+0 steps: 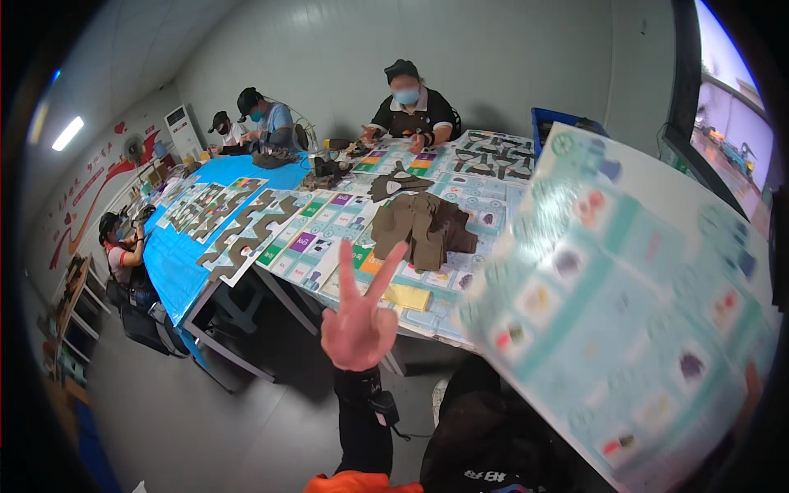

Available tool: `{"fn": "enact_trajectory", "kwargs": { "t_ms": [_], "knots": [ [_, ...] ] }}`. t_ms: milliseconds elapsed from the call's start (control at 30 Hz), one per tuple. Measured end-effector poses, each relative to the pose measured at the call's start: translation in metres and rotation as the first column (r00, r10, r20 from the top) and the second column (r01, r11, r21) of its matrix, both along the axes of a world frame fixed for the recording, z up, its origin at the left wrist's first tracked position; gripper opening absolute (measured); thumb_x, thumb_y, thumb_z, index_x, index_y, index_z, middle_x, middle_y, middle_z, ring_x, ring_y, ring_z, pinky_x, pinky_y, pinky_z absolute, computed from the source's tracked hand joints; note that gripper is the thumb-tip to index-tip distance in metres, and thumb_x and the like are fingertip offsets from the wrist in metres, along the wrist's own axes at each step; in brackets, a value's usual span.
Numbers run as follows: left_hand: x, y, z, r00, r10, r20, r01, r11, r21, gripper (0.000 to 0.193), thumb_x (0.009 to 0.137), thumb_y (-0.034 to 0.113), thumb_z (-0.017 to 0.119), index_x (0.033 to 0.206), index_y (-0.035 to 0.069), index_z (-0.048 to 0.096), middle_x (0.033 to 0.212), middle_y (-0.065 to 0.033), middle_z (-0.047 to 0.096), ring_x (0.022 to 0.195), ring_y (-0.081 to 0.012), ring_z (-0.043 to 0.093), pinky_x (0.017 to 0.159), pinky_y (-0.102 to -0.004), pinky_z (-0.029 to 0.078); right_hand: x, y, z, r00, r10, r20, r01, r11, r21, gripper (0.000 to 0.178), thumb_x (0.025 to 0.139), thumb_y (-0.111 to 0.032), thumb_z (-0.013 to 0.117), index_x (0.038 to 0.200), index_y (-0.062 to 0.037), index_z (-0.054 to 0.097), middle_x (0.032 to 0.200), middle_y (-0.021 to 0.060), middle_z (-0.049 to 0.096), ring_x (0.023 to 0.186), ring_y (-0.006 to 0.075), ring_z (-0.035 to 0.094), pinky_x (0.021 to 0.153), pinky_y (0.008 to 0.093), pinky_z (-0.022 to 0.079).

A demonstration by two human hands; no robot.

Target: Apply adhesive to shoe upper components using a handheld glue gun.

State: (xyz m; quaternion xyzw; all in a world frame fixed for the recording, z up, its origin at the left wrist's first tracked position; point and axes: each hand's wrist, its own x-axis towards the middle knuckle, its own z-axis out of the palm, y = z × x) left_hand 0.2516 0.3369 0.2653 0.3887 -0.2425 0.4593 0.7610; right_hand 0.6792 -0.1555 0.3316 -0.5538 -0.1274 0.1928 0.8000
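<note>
My left hand is raised in front of the near table edge, two fingers stretched up and spread apart, the others curled in. It holds nothing. A black band with a small box sits on that wrist. At the far right my right hand is mostly hidden, gripping the edge of a large glossy printed sheet in pale blue-green, held tilted and slightly blurred. Beyond my left hand, a pile of dark brown cut fabric pieces lies on the printed table covering. A yellow pad is near it.
Across the table sits a masked person; several other people work along a blue-covered table at left. Sheets with brown pieces lie on both tables. A blue crate stands behind, a stool below.
</note>
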Motion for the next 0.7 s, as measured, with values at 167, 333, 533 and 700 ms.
{"fn": "enact_trajectory", "kwargs": {
  "t_ms": [167,333,533,700],
  "knots": [
    [0.013,0.011,0.032,0.893,0.184,-0.41,-0.183,0.982,0.042,0.07,0.096,0.008,0.044,0.155,0.01,0.008,0.161,-0.0133,0.013,0.064,-0.0102,0.047,0.045,-0.0188,0.038,-0.011,0.193,-0.008,0.888,0.197,0.416,-0.203,0.979,-0.029,0.039,0.089,-0.01,0.06,0.125,0.0032,0.053,0.116,0.0109,0.062,0.101,0.0205,0.061,0.087,0.0313,0.049],
    [0.018,0.0,0.005,0.81,0.086,-0.581,-0.129,0.991,-0.034,0.06,0.098,0.022,0.049,0.151,0.006,0.026,0.156,-0.0151,0.028,0.067,-0.0121,0.052,0.042,-0.021,0.038,-0.026,0.297,-0.035,0.956,0.067,0.287,-0.154,0.944,0.291,0.029,0.089,-0.003,0.058,0.118,0.0034,0.057,0.112,0.0091,0.063,0.102,0.0203,0.062,0.087,0.0328,0.049],
    [0.023,-0.019,-0.056,0.719,0.033,-0.694,-0.178,0.974,-0.138,0.053,0.1,0.017,0.046,0.149,0.005,0.029,0.136,-0.0177,0.05,0.069,-0.0139,0.052,0.046,-0.0214,0.038,0.028,0.447,-0.072,0.839,0.068,0.539,-0.256,0.925,0.281,0.029,0.088,-0.001,0.055,0.117,-0.0019,0.056,0.111,0.0098,0.062,0.101,0.0224,0.062,0.08,0.0384,0.053],
    [-0.014,-0.04,-0.082,0.714,0.064,-0.697,-0.288,0.935,-0.209,0.05,0.1,0.012,0.045,0.148,0.004,0.032,0.128,-0.016,0.054,0.07,-0.0149,0.051,0.048,-0.022,0.038,-0.055,0.543,-0.043,0.965,0.148,0.217,-0.225,0.893,0.39,0.041,0.086,0.004,0.047,0.125,-0.0051,0.052,0.116,0.0127,0.061,0.097,0.0264,0.066,0.07,0.0407,0.059]
  ]
}}
